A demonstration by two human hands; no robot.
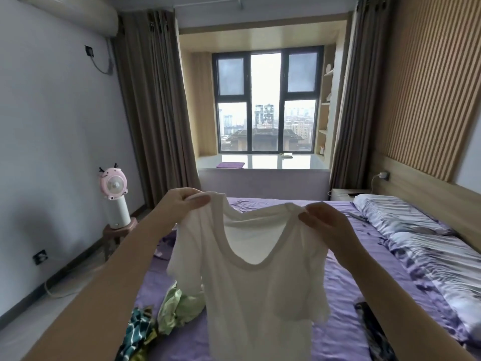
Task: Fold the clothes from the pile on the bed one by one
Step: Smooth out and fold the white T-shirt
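A white short-sleeved top (257, 295) hangs in the air in front of me, spread out over the purple bed (343, 332). My left hand (182, 204) pinches its left shoulder. My right hand (328, 225) pinches its right shoulder. The scooped neckline faces me and the hem drops out of view at the bottom. Under the top on the bed lie a light green garment (177, 308) and a teal patterned garment (138, 332). A dark patterned garment (374, 332) lies at the right.
Pillows and a grey-patterned duvet (426, 251) fill the right side of the bed by the headboard. A pink fan (114, 196) stands on a small stool (114, 230) left of the bed. Beyond are a window seat (263, 168) and curtains.
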